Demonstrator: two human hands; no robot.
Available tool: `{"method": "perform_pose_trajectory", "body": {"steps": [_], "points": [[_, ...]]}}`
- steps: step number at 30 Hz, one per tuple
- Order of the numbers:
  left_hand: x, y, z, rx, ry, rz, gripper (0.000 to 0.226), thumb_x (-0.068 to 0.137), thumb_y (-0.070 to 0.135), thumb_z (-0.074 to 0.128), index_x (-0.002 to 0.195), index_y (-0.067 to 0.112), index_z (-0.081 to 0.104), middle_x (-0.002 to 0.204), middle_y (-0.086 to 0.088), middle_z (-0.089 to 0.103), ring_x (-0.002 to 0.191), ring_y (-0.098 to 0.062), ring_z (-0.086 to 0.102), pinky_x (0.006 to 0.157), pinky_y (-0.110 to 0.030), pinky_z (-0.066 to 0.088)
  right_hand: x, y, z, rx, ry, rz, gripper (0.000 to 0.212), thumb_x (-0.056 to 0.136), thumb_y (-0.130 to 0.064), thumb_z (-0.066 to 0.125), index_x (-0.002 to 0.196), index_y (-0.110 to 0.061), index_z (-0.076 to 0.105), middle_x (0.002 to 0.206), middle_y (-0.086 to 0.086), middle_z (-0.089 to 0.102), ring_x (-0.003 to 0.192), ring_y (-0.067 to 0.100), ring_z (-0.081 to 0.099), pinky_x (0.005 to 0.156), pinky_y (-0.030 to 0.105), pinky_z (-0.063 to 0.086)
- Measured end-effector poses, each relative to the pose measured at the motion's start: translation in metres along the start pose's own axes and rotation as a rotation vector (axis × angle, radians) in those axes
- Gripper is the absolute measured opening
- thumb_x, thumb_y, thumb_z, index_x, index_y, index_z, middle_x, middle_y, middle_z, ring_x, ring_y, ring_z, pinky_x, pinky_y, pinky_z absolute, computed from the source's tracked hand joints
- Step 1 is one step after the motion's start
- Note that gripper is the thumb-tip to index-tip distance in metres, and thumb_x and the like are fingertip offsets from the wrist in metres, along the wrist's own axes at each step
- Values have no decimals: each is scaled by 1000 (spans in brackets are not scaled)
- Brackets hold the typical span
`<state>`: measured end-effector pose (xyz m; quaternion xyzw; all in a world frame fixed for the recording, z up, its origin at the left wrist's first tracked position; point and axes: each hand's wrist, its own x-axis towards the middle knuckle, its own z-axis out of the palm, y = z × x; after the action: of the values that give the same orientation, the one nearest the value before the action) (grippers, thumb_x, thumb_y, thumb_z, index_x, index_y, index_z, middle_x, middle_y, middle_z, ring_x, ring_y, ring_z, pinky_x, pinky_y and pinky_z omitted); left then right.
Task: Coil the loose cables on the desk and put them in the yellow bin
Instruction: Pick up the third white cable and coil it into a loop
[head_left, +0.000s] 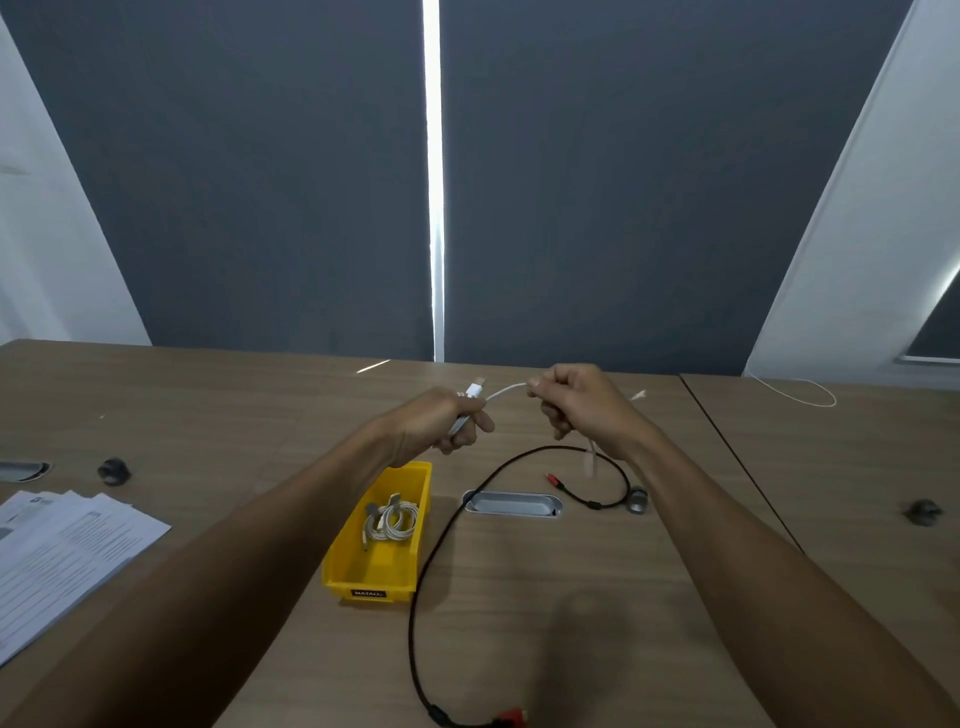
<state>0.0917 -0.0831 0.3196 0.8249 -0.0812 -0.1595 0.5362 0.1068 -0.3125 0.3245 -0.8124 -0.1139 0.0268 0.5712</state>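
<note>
L hand (439, 421) fingers curled round white cable (504, 391) near its plug, R hand (574, 402) pinching same cable w/ thumb + forefinger, short span arched btwn them, both held above desk (597, 597); yellow bin (378, 564) at 7 o'clock from L hand, coiled white cables (392, 519) inside; black cable (421, 582) loose on desk, 3 o'clock of bin; papers (62, 551) at 9 o'clock.

Only legible txt was "MATALL" on a dark label (368, 593) on the yellow bin (340, 564) front wall, below left hand's (436, 423) grip; papers' (62, 551) print too small.
</note>
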Motion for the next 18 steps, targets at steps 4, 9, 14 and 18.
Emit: {"method": "perform_pose_trajectory", "body": {"steps": [4, 9, 14, 18], "points": [[5, -6, 5, 55, 115, 18, 46, 110, 38, 35, 109, 7, 69, 76, -4, 67, 68, -13, 48, 70, -30, 42, -1, -11, 4, 27, -53, 10, 23, 106, -23, 60, 99, -4, 72, 65, -2, 50, 53, 8, 41, 48, 24, 31], [19, -18, -2, -219, 326, 49, 47, 110, 39, 31, 106, 12, 69, 92, -4, 79, 65, -15, 42, 64, -29, 39, -6, -17, -2, 14, -209, 16, 26, 105, -18, 59, 103, 3, 74, 61, 2, 52, 48, 11, 35, 46, 23, 26], [36, -21, -10, -501, 450, 37, 53, 111, 39, 32, 106, 13, 78, 111, -3, 76, 77, -10, 55, 67, -27, 38, -15, -14, 2, -28, -433, 23, 26, 105, -16, 58, 106, 4, 75, 72, 8, 66, 55, 13, 49, 51, 22, 39], [42, -7, -16, -986, 420, 62, 36, 112, 32, 33, 90, 16, 57, 85, 1, 78, 73, -10, 73, 71, -27, 48, -15, -1, 8, -118, -566, 50, 20, 105, -12, 59, 109, -2, 76, 89, 11, 75, 75, 14, 68, 75, 26, 56]]}}
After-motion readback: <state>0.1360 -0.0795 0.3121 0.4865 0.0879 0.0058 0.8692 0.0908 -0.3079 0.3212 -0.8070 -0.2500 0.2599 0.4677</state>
